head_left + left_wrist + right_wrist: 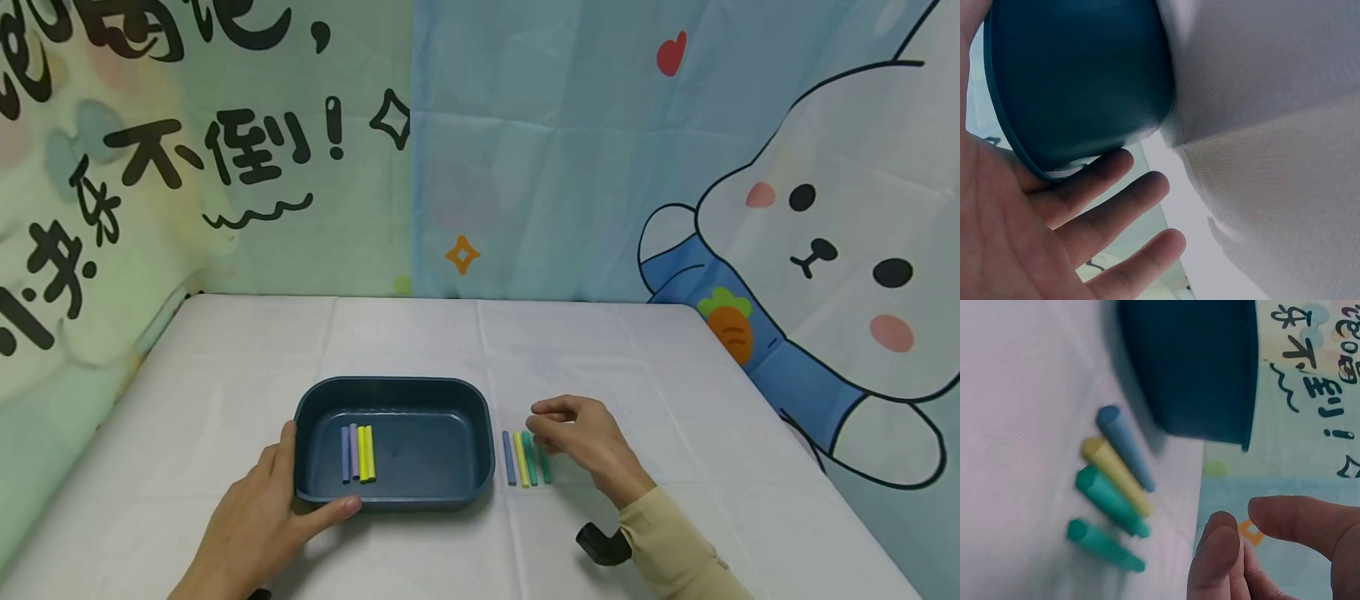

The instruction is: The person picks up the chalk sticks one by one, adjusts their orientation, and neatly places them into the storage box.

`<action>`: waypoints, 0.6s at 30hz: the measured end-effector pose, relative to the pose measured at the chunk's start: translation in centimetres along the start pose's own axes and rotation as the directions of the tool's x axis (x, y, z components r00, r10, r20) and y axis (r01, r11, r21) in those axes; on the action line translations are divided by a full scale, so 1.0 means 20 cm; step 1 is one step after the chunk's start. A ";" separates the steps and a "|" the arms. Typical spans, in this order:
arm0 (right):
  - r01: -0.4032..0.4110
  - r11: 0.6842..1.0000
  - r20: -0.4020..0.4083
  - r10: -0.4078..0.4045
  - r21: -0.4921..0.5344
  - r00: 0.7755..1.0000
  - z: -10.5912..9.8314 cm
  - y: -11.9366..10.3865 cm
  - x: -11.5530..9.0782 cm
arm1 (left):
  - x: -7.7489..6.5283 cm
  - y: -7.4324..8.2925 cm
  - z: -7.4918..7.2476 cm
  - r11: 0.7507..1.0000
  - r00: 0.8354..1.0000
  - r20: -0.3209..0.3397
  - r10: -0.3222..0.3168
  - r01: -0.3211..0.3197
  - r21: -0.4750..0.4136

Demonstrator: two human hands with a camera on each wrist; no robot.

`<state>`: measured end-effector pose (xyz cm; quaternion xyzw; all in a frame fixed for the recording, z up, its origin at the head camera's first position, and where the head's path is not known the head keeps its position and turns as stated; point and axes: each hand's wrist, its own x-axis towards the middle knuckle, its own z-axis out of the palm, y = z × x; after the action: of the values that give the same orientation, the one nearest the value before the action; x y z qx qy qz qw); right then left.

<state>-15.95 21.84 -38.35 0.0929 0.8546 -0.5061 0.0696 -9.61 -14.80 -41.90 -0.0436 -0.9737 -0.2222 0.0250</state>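
Observation:
A dark blue tray [427,450] stands on the table with a blue chalk stick [346,455], a purple one [354,452] and two yellow chalk sticks [366,454] side by side in its left half. My left hand [258,517] rests against the tray's near-left corner, thumb at the front rim, fingers stretched along the left side. To the tray's right lie a blue chalk stick [509,458], a yellow one [521,460] and two green ones [1110,500] in a row. Above that row's far end is my right hand [585,437]; its thumb and index fingertip are apart, holding nothing.
A white cloth [405,333] covers the table. Printed curtains [540,167] hang behind and along both sides. A black camera piece [603,546] sits by the right wrist, below a beige sleeve [675,542].

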 end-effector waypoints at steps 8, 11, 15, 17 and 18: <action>-0.039 0.999 -0.015 0.039 -0.029 0.999 -0.03 0.08 0.01 | 0.00 -0.01 0.00 1.000 1.000 -0.017 0.013 -0.013 -0.004; -0.042 0.997 -0.023 0.041 -0.060 0.999 -0.04 0.10 0.02 | 0.00 -0.01 0.00 1.000 0.999 -0.024 0.022 -0.022 -0.013; -0.057 0.992 -0.022 0.055 -0.117 0.998 -0.04 0.13 0.03 | 0.00 0.00 0.00 1.000 1.000 -0.004 0.005 -0.005 -0.007; -0.069 0.986 -0.023 0.067 -0.149 0.998 -0.04 0.14 0.03 | 0.00 0.00 0.00 1.000 1.000 0.004 -0.002 0.002 -0.003; -0.072 0.984 -0.023 0.070 -0.162 0.997 -0.03 0.15 0.04 | 0.00 0.00 0.00 1.000 1.000 0.007 -0.004 0.004 -0.001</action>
<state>-16.00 23.87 -40.68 0.1216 0.8898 -0.4309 0.0876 -9.70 -14.86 -41.90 -0.0423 -0.9738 -0.2226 0.0211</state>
